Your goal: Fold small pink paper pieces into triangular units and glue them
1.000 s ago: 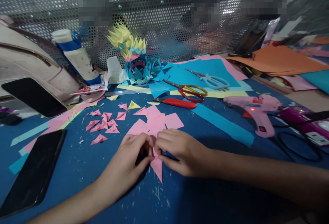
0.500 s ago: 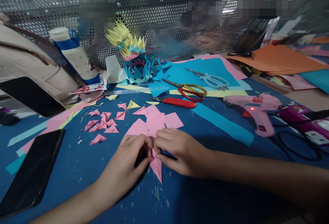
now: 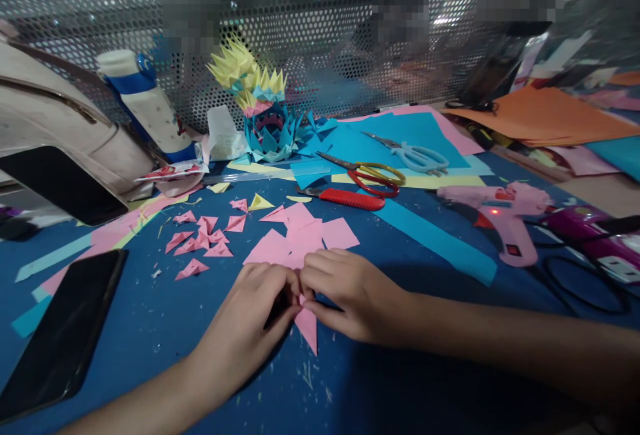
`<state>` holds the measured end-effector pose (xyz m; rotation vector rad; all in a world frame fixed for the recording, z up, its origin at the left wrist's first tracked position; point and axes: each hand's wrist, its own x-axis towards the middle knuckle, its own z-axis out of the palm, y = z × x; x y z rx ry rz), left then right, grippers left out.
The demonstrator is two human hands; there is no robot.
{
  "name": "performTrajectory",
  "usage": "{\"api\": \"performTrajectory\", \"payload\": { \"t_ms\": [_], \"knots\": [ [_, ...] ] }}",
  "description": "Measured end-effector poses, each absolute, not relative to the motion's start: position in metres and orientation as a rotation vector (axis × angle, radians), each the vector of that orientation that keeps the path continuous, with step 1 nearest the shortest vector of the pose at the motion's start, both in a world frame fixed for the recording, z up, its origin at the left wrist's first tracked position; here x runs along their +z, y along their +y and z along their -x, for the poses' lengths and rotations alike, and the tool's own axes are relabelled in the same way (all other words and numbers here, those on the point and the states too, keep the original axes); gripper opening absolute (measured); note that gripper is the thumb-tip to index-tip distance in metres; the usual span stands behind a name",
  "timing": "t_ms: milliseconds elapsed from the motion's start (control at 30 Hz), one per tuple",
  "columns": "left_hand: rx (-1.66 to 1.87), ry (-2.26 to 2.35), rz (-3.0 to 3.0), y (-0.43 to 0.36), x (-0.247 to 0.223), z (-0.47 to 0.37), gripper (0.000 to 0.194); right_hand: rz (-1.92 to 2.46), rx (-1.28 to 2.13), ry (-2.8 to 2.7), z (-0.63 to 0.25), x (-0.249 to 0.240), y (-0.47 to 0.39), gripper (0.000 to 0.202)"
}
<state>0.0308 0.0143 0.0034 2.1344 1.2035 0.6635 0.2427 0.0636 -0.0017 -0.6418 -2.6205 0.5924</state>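
Observation:
A folded piece of pink paper [image 3: 309,332] is pinched between both hands, its pointed end aimed down toward me. My left hand [image 3: 263,305] grips it from the left with thumb and fingers together. From the other side my right hand [image 3: 353,295] is closed on it too, fingertips nearly touching the left ones, which hide the paper's upper part. Just beyond the hands lie several flat pink paper pieces [image 3: 305,232]. Small folded pink triangles [image 3: 203,240] sit in a group to the left, near a folded yellow one [image 3: 261,202].
Behind are a red box cutter [image 3: 353,199], red-and-yellow scissors [image 3: 377,178], light blue scissors [image 3: 420,157] and a paper model [image 3: 270,132]. A pink glue gun [image 3: 510,222] with its cord lies right. Two phones [image 3: 63,335], a bottle [image 3: 153,112] and a bag [image 3: 65,122] stand left.
The pink paper's lower point now looks flatter, with its crease less visible. Both hands keep nearly the same grip; the whole view has shifted slightly.

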Motion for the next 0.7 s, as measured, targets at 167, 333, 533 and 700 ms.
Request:
{"api": "performTrajectory", "payload": {
  "t_ms": [167,333,533,700],
  "knots": [
    [0.684,1.202,-2.173,0.0144,0.0002,-0.0292,0.012,0.609,0.667,-2.561,-0.2442,-0.0013,0.0646,0.004],
    [0.705,1.207,-2.217,0.0152,-0.0025,-0.0283,0.014,0.639,0.727,-2.509,-0.2472,-0.0024,0.0660,0.007],
    [0.685,1.183,-2.278,0.0162,0.0000,-0.0284,0.012,0.612,0.642,-2.504,-0.2481,-0.0006,0.0688,0.005],
    [0.655,1.130,-2.344,0.0194,-0.0013,-0.0251,0.015,0.545,0.489,-2.572,-0.2485,0.0025,0.0708,0.002]
  ]
}}
